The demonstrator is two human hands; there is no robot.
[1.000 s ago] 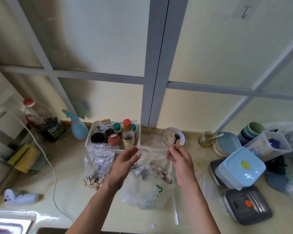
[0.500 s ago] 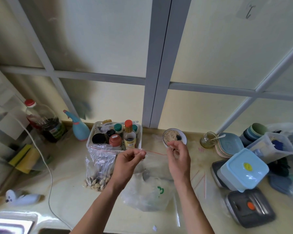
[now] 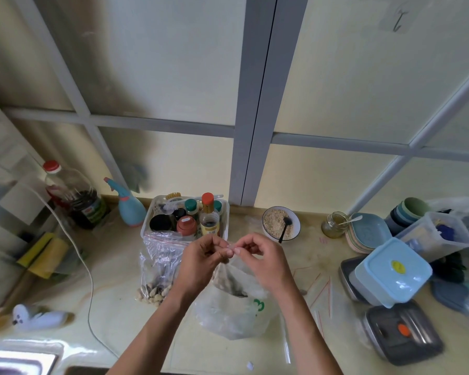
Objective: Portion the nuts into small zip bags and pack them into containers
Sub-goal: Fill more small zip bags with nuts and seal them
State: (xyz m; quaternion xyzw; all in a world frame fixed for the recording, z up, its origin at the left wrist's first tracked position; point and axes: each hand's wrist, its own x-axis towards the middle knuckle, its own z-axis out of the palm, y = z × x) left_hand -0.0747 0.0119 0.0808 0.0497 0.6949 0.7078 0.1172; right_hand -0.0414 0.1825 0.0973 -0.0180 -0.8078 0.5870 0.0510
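— Where's the small zip bag [image 3: 234, 277]?

— Centre of view, hanging from its top edge, pinched between the fingertips of the left hand [image 3: 201, 259] and right hand [image 3: 260, 257], which nearly touch.

— Around it?

— Filled nut bag [image 3: 159, 263] at nine o'clock, blue-lidded container [image 3: 390, 274] at three, condiment basket [image 3: 184, 216] at eleven.

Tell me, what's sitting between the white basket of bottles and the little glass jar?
A bowl of oats with a black spoon, seen in the head view.
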